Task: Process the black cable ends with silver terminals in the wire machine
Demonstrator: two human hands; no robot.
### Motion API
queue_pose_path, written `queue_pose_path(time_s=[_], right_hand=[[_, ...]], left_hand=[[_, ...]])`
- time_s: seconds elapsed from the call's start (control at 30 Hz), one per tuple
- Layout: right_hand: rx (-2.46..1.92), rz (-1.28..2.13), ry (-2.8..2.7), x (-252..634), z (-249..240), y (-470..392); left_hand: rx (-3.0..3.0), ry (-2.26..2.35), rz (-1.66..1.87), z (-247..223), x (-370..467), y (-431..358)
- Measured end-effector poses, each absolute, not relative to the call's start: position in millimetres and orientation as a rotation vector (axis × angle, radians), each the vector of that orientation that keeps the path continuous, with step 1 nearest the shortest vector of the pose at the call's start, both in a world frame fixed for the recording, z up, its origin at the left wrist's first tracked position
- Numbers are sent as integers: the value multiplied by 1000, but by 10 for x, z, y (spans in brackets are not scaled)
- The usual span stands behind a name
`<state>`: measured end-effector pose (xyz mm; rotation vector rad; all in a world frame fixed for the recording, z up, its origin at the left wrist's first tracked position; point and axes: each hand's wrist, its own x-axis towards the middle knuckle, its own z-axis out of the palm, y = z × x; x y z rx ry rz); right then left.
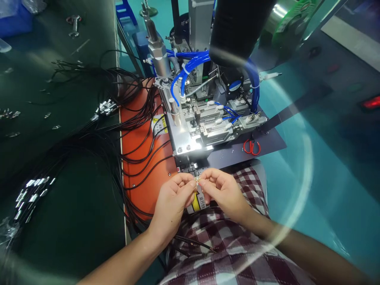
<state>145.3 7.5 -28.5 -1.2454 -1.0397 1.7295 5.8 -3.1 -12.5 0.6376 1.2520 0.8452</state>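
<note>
Two hands (171, 198) pinched round a tiny part (196, 180) | machine (185, 136) just ahead | black cables (80, 139) left | red-handled scissors (252, 148) right

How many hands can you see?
2. The left hand and the right hand are in front of the metal machine, fingertips close together, pinching a tiny piece too small to name. No other hands show.

Front label (202, 201) reads "运行方"; side label (160, 124) bears warning triangle (155, 120).
</note>
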Motion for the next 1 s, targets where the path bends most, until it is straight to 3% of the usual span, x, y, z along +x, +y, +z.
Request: queue_pose_path(time_s=[0.6, 0.87, 1.0], right_hand=[[-1259, 1417, -1444, 1518, -317, 158], [-1089, 1820, -1115, 1509, -351, 235], [-1107, 1846, -1061, 1501, -375, 237]], left_hand=[[674, 1228, 838, -112, 50, 7], [711, 1148, 910, -136, 27, 21], [700, 1136, 909, -160, 18, 42]])
